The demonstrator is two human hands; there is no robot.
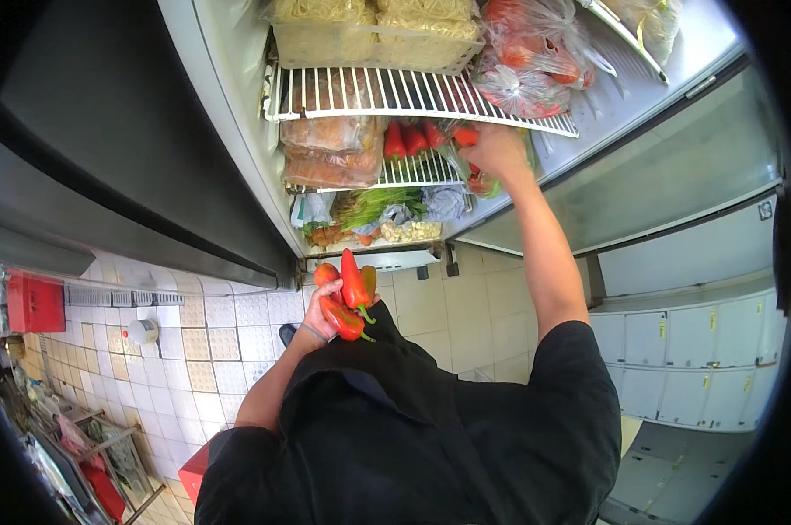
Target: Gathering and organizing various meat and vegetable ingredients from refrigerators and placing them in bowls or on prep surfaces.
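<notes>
My left hand point(323, 315) cradles several red peppers point(354, 279) near my chest, one of them with an olive-brown tint. Green stems point back toward my black top. Inside the open refrigerator, my right hand point(497, 151) reaches under the upper wire shelf point(428, 92). It is among red peppers and a clear plastic bag point(456, 157) on the right of the middle wire shelf point(408, 174). Its fingertips are partly hidden, so a grip cannot be made out. More red peppers point(405, 140) lie left of that hand, beside wrapped brown packages point(333, 151).
A plastic bin of noodles point(375, 49) and bagged red produce point(533, 52) occupy the upper shelf. Greens point(379, 207) and bagged items fill the bottom. The refrigerator door point(664, 157) stands open at right, near white lockers point(690, 338). A white jug point(143, 331) is on the tiled floor.
</notes>
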